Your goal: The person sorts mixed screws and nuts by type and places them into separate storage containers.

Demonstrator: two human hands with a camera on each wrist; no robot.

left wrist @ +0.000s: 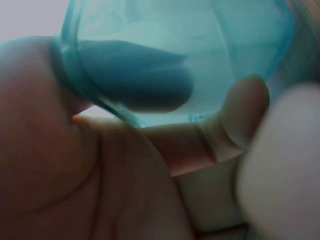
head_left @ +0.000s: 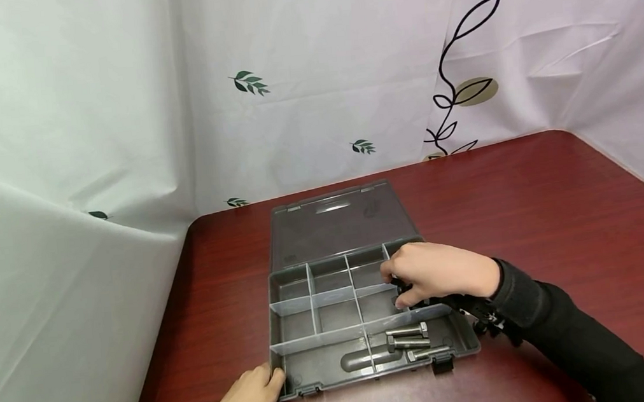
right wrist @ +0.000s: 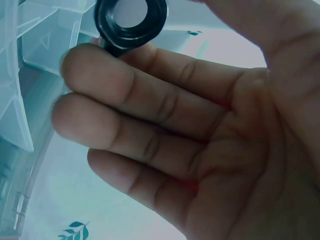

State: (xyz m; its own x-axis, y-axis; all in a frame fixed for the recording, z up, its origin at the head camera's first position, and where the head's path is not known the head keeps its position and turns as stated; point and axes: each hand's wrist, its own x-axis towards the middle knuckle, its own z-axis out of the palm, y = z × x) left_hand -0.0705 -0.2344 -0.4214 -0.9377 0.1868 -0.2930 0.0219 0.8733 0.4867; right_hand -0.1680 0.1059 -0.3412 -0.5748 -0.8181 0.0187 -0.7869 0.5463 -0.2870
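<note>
A grey see-through compartment box lies open on the table, its lid folded back behind it. My left hand grips the front left corner; in the left wrist view, a digit shows through the box wall. My right hand is over the right-hand compartments and pinches a small black ring-shaped piece, with a round hole showing in the right wrist view. Its remaining fingers are extended. Several silver hex bolts lie in the front right compartment.
White dividers split the box into several compartments. A black latch is on its front edge. Dark red table surrounds the box, with white patterned cloth hanging behind and at both sides.
</note>
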